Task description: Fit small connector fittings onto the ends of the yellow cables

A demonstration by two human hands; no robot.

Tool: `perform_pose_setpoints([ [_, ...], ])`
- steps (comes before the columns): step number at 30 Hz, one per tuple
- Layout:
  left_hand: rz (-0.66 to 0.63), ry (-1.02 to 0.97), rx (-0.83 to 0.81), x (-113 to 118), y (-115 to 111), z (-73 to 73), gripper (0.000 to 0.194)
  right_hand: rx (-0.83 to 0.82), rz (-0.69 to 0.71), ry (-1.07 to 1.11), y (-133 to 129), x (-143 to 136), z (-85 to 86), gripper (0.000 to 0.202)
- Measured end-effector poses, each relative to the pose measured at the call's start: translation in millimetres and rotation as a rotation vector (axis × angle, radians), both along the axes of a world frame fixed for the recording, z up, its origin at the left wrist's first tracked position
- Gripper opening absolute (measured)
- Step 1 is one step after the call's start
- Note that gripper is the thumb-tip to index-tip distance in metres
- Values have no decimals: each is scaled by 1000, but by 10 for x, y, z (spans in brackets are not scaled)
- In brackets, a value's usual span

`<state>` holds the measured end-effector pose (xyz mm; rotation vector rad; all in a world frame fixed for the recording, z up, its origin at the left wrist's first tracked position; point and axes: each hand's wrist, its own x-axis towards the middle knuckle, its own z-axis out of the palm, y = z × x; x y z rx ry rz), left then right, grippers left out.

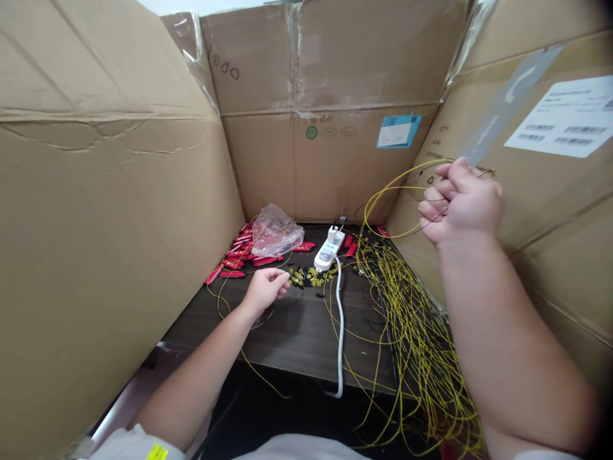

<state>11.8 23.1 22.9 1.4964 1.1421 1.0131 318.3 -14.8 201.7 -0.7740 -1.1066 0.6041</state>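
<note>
My right hand is raised at the right, its fingers closed round thin yellow cable that loops down to the left. Below it a large tangle of yellow cables spreads over the table's right side and hangs past its front edge. My left hand is low over the middle of the table, thumb and forefinger pinched; I cannot make out what is between them. Just beyond its fingertips lie small yellow and black parts. Red pieces are heaped at the back left, partly under a clear plastic bag.
A white power strip with a plug in it stands at the back middle; its white cord runs over the front edge. Tall cardboard walls enclose the dark table at left, back and right.
</note>
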Motion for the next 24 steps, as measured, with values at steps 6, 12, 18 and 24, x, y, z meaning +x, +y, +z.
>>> perform_pose_setpoints([
  [6,-63,545,357,125,345,-132,15,-113,61,-127,-297,-426,34,24],
  [12,-164,701,441,297,463,-158,16,-272,157,-404,-346,-596,-95,27],
  [18,-191,658,470,246,495,-75,15,-310,300,-817,-366,-657,-118,38],
  [24,-42,393,493,119,399,324,26,-258,238,-862,-343,-788,-131,48],
])
